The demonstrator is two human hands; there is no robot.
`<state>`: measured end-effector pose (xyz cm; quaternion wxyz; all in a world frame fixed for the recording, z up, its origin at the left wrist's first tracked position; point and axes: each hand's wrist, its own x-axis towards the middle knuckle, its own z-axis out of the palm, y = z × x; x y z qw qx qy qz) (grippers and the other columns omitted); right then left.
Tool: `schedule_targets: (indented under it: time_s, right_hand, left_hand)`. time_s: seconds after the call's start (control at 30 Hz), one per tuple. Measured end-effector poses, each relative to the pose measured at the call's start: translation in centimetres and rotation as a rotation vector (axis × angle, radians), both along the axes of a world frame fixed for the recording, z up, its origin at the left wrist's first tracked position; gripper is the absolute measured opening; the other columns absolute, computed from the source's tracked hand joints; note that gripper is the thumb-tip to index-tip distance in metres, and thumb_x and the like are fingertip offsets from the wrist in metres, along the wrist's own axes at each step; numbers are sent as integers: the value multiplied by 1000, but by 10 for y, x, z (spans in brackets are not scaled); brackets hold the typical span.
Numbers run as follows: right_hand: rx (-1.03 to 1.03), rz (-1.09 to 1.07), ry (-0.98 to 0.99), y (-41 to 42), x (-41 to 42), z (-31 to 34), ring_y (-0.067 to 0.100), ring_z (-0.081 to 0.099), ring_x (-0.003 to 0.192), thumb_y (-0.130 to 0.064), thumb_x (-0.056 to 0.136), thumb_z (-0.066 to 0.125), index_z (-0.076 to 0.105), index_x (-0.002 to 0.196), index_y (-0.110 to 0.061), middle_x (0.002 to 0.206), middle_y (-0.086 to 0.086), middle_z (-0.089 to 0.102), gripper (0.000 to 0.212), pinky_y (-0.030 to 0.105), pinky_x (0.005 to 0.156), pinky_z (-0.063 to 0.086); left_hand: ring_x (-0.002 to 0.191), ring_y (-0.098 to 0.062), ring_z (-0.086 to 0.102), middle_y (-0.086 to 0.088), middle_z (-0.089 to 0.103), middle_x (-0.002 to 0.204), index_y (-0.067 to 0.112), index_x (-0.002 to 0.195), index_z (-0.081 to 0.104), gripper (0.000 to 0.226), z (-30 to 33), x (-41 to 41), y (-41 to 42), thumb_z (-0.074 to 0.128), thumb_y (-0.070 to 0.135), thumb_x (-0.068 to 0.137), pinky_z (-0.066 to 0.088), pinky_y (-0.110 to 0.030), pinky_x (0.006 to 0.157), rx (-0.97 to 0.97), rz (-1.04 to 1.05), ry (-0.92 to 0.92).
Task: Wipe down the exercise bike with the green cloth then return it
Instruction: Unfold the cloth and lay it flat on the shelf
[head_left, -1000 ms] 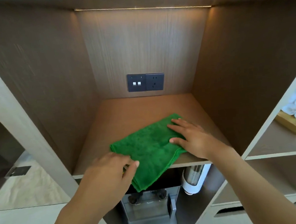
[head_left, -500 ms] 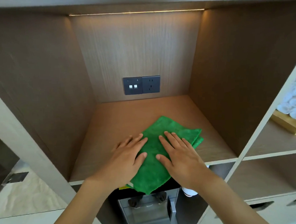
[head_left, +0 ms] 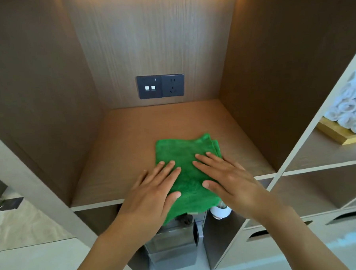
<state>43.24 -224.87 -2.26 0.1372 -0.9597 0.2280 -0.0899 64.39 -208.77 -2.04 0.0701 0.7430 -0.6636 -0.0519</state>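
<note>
Vs 0.5 s ago: green cloth now sits squarer on the shelf, rotated so its far edge runs roughly parallel to the back wall; less of it hangs over the front lip. Both hands slid a bit further in.

Left hand flat, fingers straight, pressing cloth's left part, palm partly on bare shelf. Right hand also flat, fingers spread, pressing the right part. Neither grips anything.

Cloth: fuzzy microfibre, folded, layered edges showing at the far right corner, near corner drooping over the shelf front. Shelf & cubby walls: matte wood-grain laminate, pale edge band. Back wall has a dark rectangular switch/socket plate. Right cubby: rolled white towels on a gold-edged tray.
</note>
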Motion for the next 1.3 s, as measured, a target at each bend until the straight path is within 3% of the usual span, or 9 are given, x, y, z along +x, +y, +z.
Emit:
schedule_targets:
  time_s: [0.13,0.27,0.47,0.67,0.93,1.1,1.17,1.23,1.3]
  right_hand:
    - [-203,22,-43,11,-9,-20,6,3,162,-54,111,30,20,168,-34,175,-19,12,61,43,131,16]
    - [-317,-21,-200,16,-7,-34,15,29,158,-34,108,54,42,161,-22,169,-8,35,55,48,120,39]
    - [-341,17,-198,9,-7,-28,13,35,156,-37,108,44,49,157,-22,166,-8,41,51,47,115,45]
    - [-324,13,-47,7,-8,-25,7,13,162,-58,108,36,29,166,-31,174,-16,19,64,40,127,20]
    - [-552,66,-107,3,3,-23,14,47,148,-53,99,40,55,153,-26,162,-11,47,62,40,116,40]
    - [-307,58,-340,6,1,-9,10,62,132,-45,104,50,75,128,-24,137,-12,70,40,30,105,50]
    - [-103,-13,-431,5,4,5,11,69,113,-48,105,55,76,120,-21,119,-11,75,37,27,94,52]
    - [77,-102,-520,2,8,24,6,71,102,-49,102,59,75,119,-24,110,-17,75,34,26,85,56]
    - [239,-125,-633,-4,13,44,4,71,102,-43,97,64,74,118,-33,108,-21,75,25,23,83,57]
  left_hand:
    - [157,-14,29,10,33,169,25,161,41,63,-18,-7,16,23,51,107,35,-50,123,-219,2,-80]
    - [147,-20,49,4,51,159,19,151,57,53,-33,-12,16,43,41,104,48,-54,111,-391,26,-165]
    - [143,-19,55,4,56,155,20,147,61,51,-35,-10,13,45,37,102,51,-52,107,-438,26,-195]
    - [138,-18,59,8,59,151,23,143,66,49,-41,-8,12,46,40,102,40,-45,109,-508,14,-126]
    - [111,-3,55,20,68,134,31,118,81,41,-31,6,10,57,50,91,45,-27,94,-623,-11,77]
    - [108,14,57,45,63,114,57,106,76,26,2,10,12,69,62,82,48,-10,87,-472,196,540]
    - [91,9,63,38,67,99,69,106,68,30,14,14,8,68,64,76,48,-10,80,-456,269,697]
    - [79,0,66,25,72,86,62,105,71,28,31,16,3,73,56,78,53,-19,76,-523,262,816]
    - [85,-7,74,13,79,95,48,104,77,25,49,17,-2,78,38,81,60,-27,77,-649,187,920]
